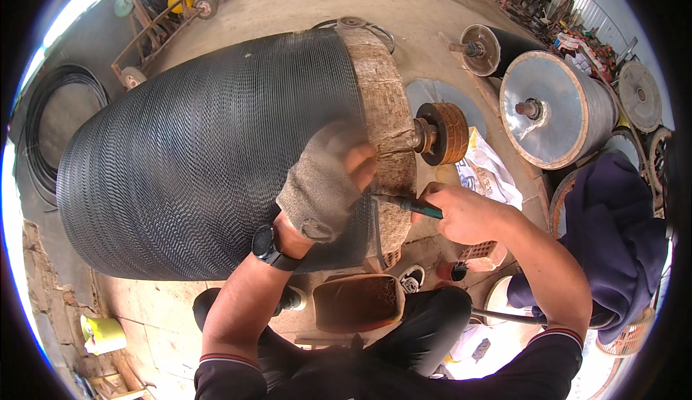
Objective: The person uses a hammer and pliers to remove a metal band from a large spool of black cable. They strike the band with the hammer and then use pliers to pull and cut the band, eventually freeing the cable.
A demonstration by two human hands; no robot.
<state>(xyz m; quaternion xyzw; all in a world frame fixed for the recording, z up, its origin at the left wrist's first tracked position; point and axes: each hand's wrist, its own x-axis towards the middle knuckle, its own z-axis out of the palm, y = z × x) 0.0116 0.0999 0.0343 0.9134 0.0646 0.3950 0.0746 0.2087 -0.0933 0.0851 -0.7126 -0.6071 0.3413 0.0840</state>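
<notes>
A large drum (216, 146) lies sideways before me, its black surface covered in close, fine ridges. Around its right end runs a bare, worn brown band (384, 97). My left hand (330, 184), in a grey fingerless glove and blurred, is at the drum's surface beside this band. Its fingers are curled, and whether they grip anything is hidden. In my right hand (459, 213) is a hand tool (411, 204) with a dark green handle. Its metal tip meets the seam between ridges and band, just below my left fingers. A thin dark strip (377, 232) hangs along that seam.
A rusty grooved pulley (443, 133) sticks out from the drum's right end. An open container (357, 302) sits between my knees. Other rollers (546, 108) and a dark cloth (611, 238) are at right. Coiled black line (40, 146) lies left, near a yellow bucket (104, 335).
</notes>
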